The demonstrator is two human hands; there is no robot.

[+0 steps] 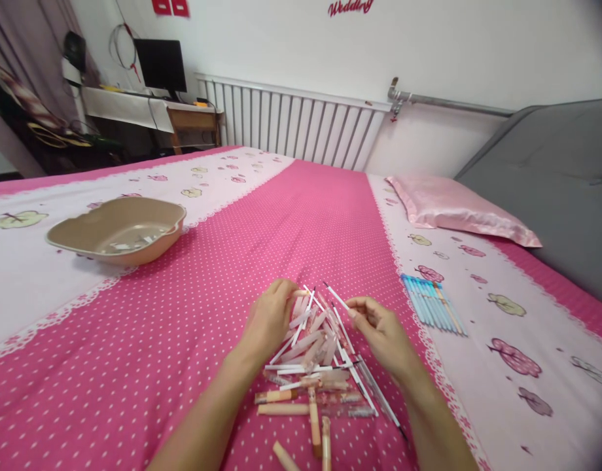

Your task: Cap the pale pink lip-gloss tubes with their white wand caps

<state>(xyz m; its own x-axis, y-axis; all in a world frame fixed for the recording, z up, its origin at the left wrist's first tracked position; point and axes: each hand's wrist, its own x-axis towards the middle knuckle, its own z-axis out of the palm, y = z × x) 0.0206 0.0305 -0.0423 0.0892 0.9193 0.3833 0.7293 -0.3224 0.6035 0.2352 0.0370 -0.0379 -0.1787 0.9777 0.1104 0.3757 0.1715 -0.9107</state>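
A loose pile of pen parts lies on the bed in front of me: pink translucent barrels (305, 347), white refills (364, 386) with dark tips, and peach-coloured pen pieces (314, 418). At the pile's left edge, my left hand (269, 320) is closed, fingertips pinching a short peach pen piece (301, 293). On the other side, my right hand (382, 333) pinches a white pen refill (336, 296) between thumb and forefinger, its dark tip pointing up and left. Several blue pens (431, 304) lie side by side in a row right of that hand.
A beige plastic basin (171, 245) holding small pale pieces sits on the bed (291, 229) at the left. A pink pillow (462, 209) rests by the grey headboard (551, 176). Behind the bed are a white radiator (296, 118) and a desk (193, 121) with a monitor (161, 65).
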